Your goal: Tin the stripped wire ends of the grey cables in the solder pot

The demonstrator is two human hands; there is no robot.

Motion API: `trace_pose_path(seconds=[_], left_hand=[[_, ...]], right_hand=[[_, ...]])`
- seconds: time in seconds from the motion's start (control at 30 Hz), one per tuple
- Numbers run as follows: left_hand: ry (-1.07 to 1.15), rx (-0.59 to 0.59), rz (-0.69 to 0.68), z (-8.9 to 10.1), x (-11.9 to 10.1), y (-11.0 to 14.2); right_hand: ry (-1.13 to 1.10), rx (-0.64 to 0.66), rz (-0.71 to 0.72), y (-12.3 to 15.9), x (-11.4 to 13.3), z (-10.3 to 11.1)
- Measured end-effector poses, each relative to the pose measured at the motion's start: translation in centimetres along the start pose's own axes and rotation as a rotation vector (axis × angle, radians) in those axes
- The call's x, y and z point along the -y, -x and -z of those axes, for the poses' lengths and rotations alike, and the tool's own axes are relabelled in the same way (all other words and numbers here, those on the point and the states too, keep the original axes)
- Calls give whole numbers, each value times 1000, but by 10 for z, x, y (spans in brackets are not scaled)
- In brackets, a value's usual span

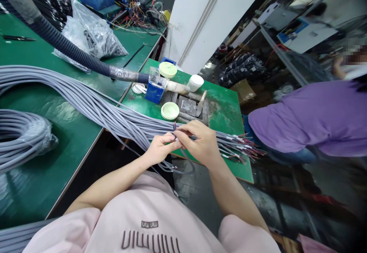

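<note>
The left hand (160,149) and right hand (199,142) are both closed in a fingertip pinch on a grey cable end (174,135), with thin coloured wires poking up from it, above the near edge of a green desk (226,119). A bundle of grey cables (114,115) runs across the desk, its stripped ends (239,147) fanning toward the right edge. Near the far corner sit a blue box (155,93) and a pale green lid (170,111). The pink shirt (150,237) reads "miu miu" upside down.

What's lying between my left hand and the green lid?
A bundle of grey cables lies between your left hand and the green lid, in the head view.
</note>
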State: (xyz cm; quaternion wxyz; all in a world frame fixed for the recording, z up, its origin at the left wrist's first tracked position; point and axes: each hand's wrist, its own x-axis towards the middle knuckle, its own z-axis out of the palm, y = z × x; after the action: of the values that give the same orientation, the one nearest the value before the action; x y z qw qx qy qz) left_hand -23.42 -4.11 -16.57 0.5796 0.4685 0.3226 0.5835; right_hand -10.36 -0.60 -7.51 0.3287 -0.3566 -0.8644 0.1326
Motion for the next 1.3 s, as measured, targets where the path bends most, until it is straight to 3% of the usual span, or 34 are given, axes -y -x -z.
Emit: trace_pose_path(seconds=[0.13, 0.27, 0.47, 0.73, 0.9, 1.0, 1.07, 1.13, 1.3], left_hand=[[-40, -15, -41, 0, 0, 3], [-51, -77, -19, 6, 0, 5], [248, -113, 158, 7, 4, 5], [539, -188, 332, 13, -5, 3], [632, -128, 332, 16, -7, 0], [644, -101, 338, 15, -6, -2], [584, -99, 326, 15, -8, -2], [388, -105, 257, 17, -12, -2], [-486, -177, -215, 33, -17, -1]], right_hand=[[68, -49, 93, -8, 5, -9], [-16, -135, 20, -4, 4, -12], [-202, -224, -40, 9, -3, -21], [-260, -154, 93, 22, -23, -17], [-99, 21, 295, 30, -29, -17], [-32, 61, 357, 33, -32, -25], [-44, 57, 392, 32, -34, -29], [-94, -15, 380, 28, -37, -30], [-89, -300, 24, 1, -48, -18]])
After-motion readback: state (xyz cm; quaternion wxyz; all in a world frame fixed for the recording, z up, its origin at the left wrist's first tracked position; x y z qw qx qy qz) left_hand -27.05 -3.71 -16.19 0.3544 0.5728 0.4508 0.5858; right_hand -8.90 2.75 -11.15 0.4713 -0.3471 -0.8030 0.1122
